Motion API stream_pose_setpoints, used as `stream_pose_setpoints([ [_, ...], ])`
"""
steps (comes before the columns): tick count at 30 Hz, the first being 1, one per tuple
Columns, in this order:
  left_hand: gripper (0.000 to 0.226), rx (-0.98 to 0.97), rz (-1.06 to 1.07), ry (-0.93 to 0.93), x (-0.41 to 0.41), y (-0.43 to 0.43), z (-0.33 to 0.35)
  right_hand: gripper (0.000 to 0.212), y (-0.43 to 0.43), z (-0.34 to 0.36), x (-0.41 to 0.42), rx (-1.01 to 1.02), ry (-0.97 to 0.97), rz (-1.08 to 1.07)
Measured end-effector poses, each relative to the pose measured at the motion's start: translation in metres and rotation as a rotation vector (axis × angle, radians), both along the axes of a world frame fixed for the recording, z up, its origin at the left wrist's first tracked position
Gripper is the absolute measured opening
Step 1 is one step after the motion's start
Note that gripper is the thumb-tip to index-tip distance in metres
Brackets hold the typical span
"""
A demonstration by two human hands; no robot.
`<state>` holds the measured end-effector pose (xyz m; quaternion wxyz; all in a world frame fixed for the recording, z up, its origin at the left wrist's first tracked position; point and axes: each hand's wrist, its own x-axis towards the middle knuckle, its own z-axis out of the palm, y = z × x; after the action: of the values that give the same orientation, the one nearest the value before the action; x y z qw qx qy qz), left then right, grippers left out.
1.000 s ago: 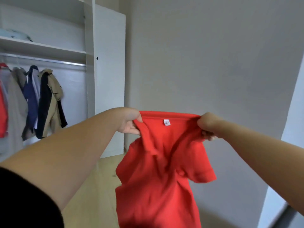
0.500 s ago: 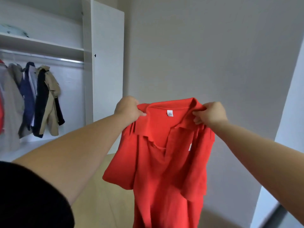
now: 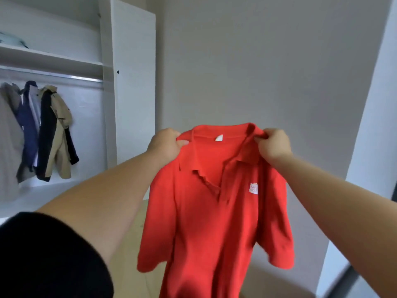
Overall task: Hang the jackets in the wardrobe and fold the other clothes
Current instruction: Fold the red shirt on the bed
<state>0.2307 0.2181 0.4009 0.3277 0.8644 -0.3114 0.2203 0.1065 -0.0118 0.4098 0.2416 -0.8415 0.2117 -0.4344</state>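
A: Item one, hidden or cut off?
B: Red polo shirt (image 3: 212,211), hem cut by the bottom edge; left sleeve end blurred. Jackets (image 3: 43,134) on the wardrobe (image 3: 107,82) rail, the leftmost cut by the picture's edge. A pale folded thing on the shelf (image 3: 51,59) above, too dim to name.

A: Grip and place?
B: Left hand (image 3: 165,147) pinches the shirt's left shoulder by the collar; right hand (image 3: 274,145) pinches the right shoulder. Shirt hangs in the air between them, front facing the person, before the grey wall (image 3: 257,61).

A: Edges, open room?
B: Wardrobe stands open at far left, well apart from the shirt; bare pale floor (image 3: 129,244) lies under it.

A: Writing?
B: White neck tag (image 3: 219,137), unreadable. White chest badge (image 3: 253,188), lettering too blurred to read.
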Motion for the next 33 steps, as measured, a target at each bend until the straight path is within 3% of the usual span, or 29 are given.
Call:
stream_pose_setpoints([
  [3, 0.022, -0.118, 0.004, -0.044, -0.007, -0.012, 0.015, 0.013, -0.01, 0.009, -0.011, 0.093, -0.163, -0.046],
  [9, 0.017, -0.264, -0.027, -0.128, -0.051, -0.055, 0.081, 0.019, -0.015, 0.06, -0.069, 0.044, -0.316, -0.141],
  [18, 0.036, -0.012, -0.047, -0.665, -0.165, -0.09, 0.197, 0.01, -0.038, 0.155, -0.245, -0.207, -0.343, -0.47],
  [23, 0.046, -0.056, -0.082, -0.771, -0.223, -0.111, 0.235, 0.011, -0.029, 0.194, -0.325, -0.278, -0.387, -0.599],
  [25, 0.051, -0.087, -0.108, -0.753, -0.241, -0.12, 0.245, 0.01, -0.026, 0.206, -0.352, -0.297, -0.413, -0.627],
  [29, 0.064, -0.072, -0.274, -0.523, -0.266, -0.141, 0.256, 0.012, -0.028, 0.225, -0.402, -0.239, -0.415, -0.608],
  [33, 0.072, 0.068, -0.436, -0.243, -0.272, -0.178, 0.24, 0.013, -0.055, 0.228, -0.416, -0.175, -0.217, -0.699],
])
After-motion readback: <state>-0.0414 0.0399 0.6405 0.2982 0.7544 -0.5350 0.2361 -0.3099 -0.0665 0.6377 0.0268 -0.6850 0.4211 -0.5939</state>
